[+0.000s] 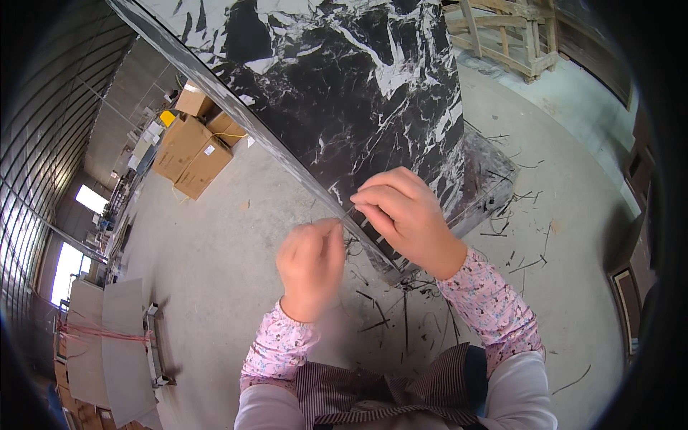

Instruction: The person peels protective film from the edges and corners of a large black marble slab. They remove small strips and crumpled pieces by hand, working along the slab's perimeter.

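Observation:
A large panel (322, 93) with a glossy black-and-white marble pattern stretches away in front of me, its long edge running from upper left down to a near corner. My right hand (408, 215) is over the panel near that corner, thumb and fingertips pinched together. Just off the edge, my left hand (312, 261) is closed in a similar pinch and slightly blurred. The fingertips of both hands nearly meet at the edge. A thin line seems to run between them, too fine to name.
Dark thin offcuts (405, 315) litter the grey floor (236, 287) below the corner. Cardboard boxes (190, 158) stand at left, with flat boards (118, 351) tied by red cord nearer me. A wooden frame (530, 43) is at the far right, brown panels (631, 279) along the right.

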{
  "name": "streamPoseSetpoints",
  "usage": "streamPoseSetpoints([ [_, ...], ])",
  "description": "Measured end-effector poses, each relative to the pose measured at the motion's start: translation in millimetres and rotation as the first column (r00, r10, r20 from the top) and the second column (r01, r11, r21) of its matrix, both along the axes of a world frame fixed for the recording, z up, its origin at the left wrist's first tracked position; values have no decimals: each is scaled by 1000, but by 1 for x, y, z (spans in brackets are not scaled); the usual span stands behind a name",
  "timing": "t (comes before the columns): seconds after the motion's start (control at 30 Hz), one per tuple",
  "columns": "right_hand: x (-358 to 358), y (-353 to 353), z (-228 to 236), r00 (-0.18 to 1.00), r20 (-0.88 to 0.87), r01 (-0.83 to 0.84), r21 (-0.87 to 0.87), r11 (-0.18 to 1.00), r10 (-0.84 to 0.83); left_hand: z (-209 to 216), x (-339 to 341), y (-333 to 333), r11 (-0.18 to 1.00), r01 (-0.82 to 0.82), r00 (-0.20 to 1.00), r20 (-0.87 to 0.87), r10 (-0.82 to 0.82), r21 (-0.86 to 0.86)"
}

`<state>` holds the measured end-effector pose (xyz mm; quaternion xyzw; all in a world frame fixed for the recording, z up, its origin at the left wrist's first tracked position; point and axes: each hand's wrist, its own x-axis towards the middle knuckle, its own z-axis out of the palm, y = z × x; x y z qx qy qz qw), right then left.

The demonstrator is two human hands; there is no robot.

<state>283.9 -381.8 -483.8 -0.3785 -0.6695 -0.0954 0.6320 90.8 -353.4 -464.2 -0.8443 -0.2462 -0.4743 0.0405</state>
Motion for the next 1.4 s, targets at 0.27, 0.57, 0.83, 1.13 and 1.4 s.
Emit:
streamPoseSetpoints([
  [0.27,-12,15,-2,995,-91,57,61,996,-52,11,8,9,984,-67,998,-7,69,165],
  [0.57,-11,16,-11,996,-35,90,96,991,-87,-1,5,14,972,-85,994,-42,97,217],
  [0.83,-7,15,-32,998,-3,63,94,994,-63,-27,3,14,978,-46,998,-32,53,204],
  [1.13,-5,14,-57,999,-7,41,62,997,-41,-50,3,13,989,-23,998,-48,30,147],
  [1.4,-5,17,-47,999,-27,37,76,996,-35,-35,6,13,989,-24,998,-50,32,148],
])
